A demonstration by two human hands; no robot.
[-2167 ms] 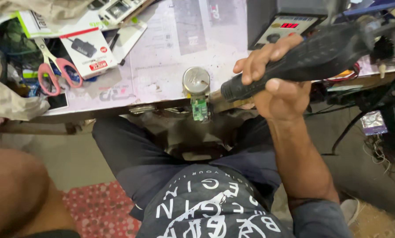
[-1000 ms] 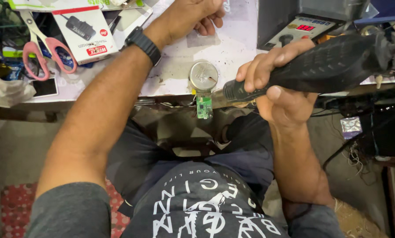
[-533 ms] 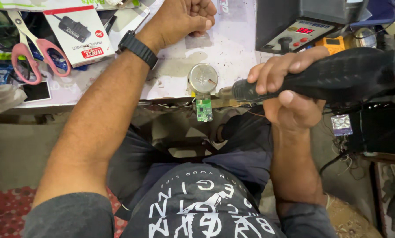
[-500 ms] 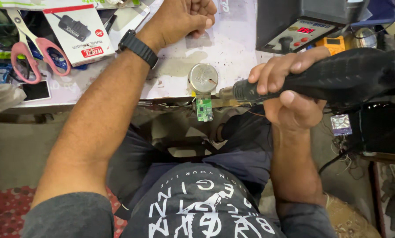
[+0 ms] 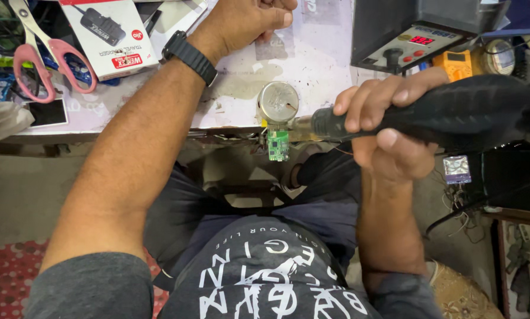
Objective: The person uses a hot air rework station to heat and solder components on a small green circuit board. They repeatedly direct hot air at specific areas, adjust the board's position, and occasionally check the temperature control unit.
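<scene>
My right hand (image 5: 389, 127) grips a thick black hot-air tool (image 5: 454, 109), held level, with its metal nozzle pointing left at a small green circuit board (image 5: 278, 145). The board hangs at the front edge of the white workbench (image 5: 241, 100), just below a round silver tin (image 5: 278, 101). My left hand (image 5: 247, 18) is closed into a fist on the bench top further back; what it holds, if anything, is hidden. A black watch (image 5: 190, 56) is on that wrist.
A black control unit with a red display (image 5: 418, 32) stands at the back right, next to an orange meter (image 5: 457, 62). Pink-handled scissors (image 5: 37, 50) and a white product box (image 5: 111, 32) lie at the back left. Cables hang at the right.
My left arm has come into view and reached across onto the bench. The hot-air tool has levelled out, its nozzle staying beside the green board.
</scene>
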